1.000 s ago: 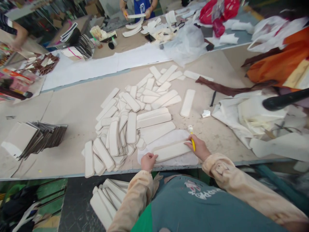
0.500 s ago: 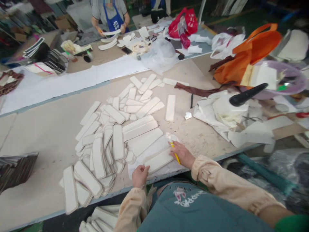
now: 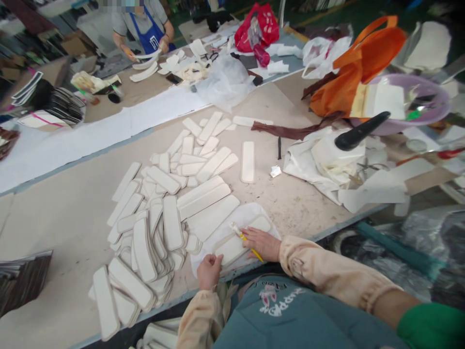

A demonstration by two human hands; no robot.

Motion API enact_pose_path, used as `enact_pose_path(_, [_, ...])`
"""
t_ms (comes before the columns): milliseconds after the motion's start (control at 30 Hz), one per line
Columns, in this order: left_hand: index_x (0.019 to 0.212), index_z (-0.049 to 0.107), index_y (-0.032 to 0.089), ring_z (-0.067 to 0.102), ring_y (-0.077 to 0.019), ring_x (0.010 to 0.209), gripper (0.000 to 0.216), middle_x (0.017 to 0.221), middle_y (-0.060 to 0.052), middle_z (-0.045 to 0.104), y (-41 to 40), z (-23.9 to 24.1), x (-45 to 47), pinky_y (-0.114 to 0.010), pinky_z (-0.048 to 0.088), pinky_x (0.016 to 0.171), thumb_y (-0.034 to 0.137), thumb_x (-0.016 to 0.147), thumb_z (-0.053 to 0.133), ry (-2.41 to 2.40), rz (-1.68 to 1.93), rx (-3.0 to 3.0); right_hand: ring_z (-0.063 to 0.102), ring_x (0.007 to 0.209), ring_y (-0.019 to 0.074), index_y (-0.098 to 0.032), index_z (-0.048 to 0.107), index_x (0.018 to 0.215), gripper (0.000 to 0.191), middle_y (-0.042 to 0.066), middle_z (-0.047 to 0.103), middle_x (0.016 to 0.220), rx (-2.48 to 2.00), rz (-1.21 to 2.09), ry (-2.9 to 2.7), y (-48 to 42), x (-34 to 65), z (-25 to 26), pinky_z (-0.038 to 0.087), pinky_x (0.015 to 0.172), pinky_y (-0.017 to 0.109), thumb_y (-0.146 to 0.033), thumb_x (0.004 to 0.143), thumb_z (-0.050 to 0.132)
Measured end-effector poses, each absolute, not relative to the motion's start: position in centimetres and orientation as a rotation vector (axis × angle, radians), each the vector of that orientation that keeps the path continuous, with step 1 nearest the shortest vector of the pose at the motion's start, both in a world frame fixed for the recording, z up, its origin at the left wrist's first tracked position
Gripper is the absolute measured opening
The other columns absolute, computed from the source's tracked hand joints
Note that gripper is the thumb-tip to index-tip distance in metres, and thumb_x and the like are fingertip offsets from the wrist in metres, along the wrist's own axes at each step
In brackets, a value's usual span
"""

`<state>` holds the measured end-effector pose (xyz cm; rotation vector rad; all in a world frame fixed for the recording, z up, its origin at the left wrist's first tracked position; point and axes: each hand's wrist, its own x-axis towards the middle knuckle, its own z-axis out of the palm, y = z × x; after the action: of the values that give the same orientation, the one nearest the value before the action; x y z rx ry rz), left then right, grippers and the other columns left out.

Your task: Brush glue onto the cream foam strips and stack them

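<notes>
A long off-white strip with rounded ends (image 3: 229,248) lies on a white sheet (image 3: 250,212) at the table's front edge. My left hand (image 3: 209,271) is closed at the strip's near left end, thumb and fingertip pinched at its edge. In my right hand (image 3: 264,244) is a yellow-handled brush (image 3: 256,254), its pale tip pointing up and left over the strip. The fingers of that hand lie across the strip's right part. Just left of the sheet is a big heap of similar off-white strips (image 3: 172,222), partly stacked.
One strip (image 3: 248,162) lies apart beyond the sheet. To the right are a white container with a black handle (image 3: 339,149), an orange bag (image 3: 337,92) and a purple basin (image 3: 441,104). Dark stacked pieces (image 3: 23,278) sit at far left. A co-worker (image 3: 145,29) handles pale pieces across the table.
My right hand has shifted left along the strip, and the brush tip has moved left and down, onto the strip. My left hand stays at the strip's end. The camera view has shifted slightly.
</notes>
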<state>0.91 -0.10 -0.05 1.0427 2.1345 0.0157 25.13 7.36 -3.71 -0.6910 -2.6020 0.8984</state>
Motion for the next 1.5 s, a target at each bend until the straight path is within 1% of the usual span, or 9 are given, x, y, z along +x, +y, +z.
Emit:
enact_pose_path(167, [0.067,0.050,0.021,0.061,-0.0195,0.065,0.030,0.059,-0.001,0.064,-0.2,-0.1,1.3,-0.028,0.036,0.062,0.048,0.079,0.048,2.155,0.043,1.049,0.031,0.133,0.0268,-0.017,0.054,0.108,0.033,0.016,0.046,0.135,-0.917,0.852,-2.427,9.1,29.4,-4.4,0.031,0.106,0.052,-0.034,0.080,0.063])
enact_pose_path(400, [0.106,0.047,0.021,0.061,-0.0182,0.067,0.037,0.063,0.004,0.059,-0.6,-0.2,1.6,-0.027,0.037,0.061,0.042,0.077,0.053,2.213,0.216,1.092,0.050,0.120,0.0244,-0.020,0.047,0.111,0.030,0.014,0.054,0.126,-1.186,0.850,-2.085,9.9,31.3,-4.8,0.043,0.098,0.047,-0.028,0.083,0.056])
enact_pose_path(633, [0.092,0.054,0.019,0.057,-0.0153,0.071,0.030,0.084,-0.002,0.059,-0.8,-0.1,2.0,-0.028,0.042,0.067,0.038,0.070,0.059,2.314,0.364,1.182,0.058,0.108,0.0233,-0.022,0.051,0.105,0.023,0.009,0.063,0.109,-1.207,0.894,-2.096,10.1,31.4,-3.4,0.048,0.091,0.042,-0.026,0.083,0.054])
enact_pose_path(767, [0.080,0.052,0.020,0.056,-0.0149,0.070,0.018,0.076,-0.001,0.057,-0.9,1.3,2.8,-0.027,0.044,0.069,0.034,0.070,0.058,2.223,0.550,1.138,0.055,0.112,0.0231,-0.022,0.051,0.101,0.020,0.010,0.062,0.113,-1.157,0.876,-2.073,9.9,31.9,-1.8,0.046,0.094,0.042,-0.026,0.082,0.054])
enact_pose_path(867, [0.077,0.050,0.022,0.055,-0.0139,0.067,0.017,0.069,0.001,0.057,-0.3,4.3,3.9,-0.025,0.044,0.065,0.035,0.070,0.057,1.975,0.724,1.038,0.056,0.113,0.0229,-0.023,0.050,0.099,0.022,0.010,0.062,0.115,-1.087,0.955,-2.073,9.5,32.4,-0.2,0.046,0.094,0.041,-0.030,0.081,0.058])
enact_pose_path(1200, [0.080,0.049,0.019,0.055,-0.0110,0.062,0.028,0.076,-0.001,0.058,5.4,18.5,8.7,-0.022,0.044,0.055,0.032,0.064,0.068,1.297,1.321,0.766,0.059,0.105,0.0210,-0.025,0.041,0.097,0.040,0.006,0.063,0.111,-0.818,1.428,-1.792,8.8,31.3,7.8,0.045,0.092,0.038,-0.036,0.071,0.071])
enact_pose_path(1300, [0.082,0.053,0.018,0.058,-0.0121,0.068,0.026,0.077,-0.001,0.060,7.0,20.5,8.0,-0.024,0.049,0.063,0.030,0.064,0.068,1.279,1.470,0.696,0.062,0.089,0.0188,-0.025,0.042,0.092,0.040,0.002,0.064,0.098,-0.878,1.513,-1.646,8.5,31.1,9.2,0.051,0.077,0.032,-0.039,0.069,0.072])
enact_pose_path(1400, [0.081,0.057,0.018,0.061,-0.0124,0.074,0.019,0.078,0.001,0.064,8.1,20.6,6.7,-0.024,0.050,0.071,0.025,0.066,0.067,1.268,1.618,0.548,0.057,0.068,0.0147,-0.025,0.042,0.086,0.035,-0.002,0.057,0.079,-0.999,1.465,-1.385,8.4,31.1,9.7,0.048,0.058,0.026,-0.041,0.071,0.070])
enact_pose_path(1500, [0.080,0.060,0.016,0.063,-0.0140,0.079,0.011,0.079,0.000,0.067,8.5,19.4,6.0,-0.026,0.051,0.077,0.017,0.069,0.064,1.207,1.688,0.319,0.052,0.065,0.0131,-0.025,0.043,0.084,0.033,-0.003,0.051,0.075,-1.039,1.390,-1.207,8.5,31.3,10.1,0.044,0.057,0.024,-0.039,0.072,0.070])
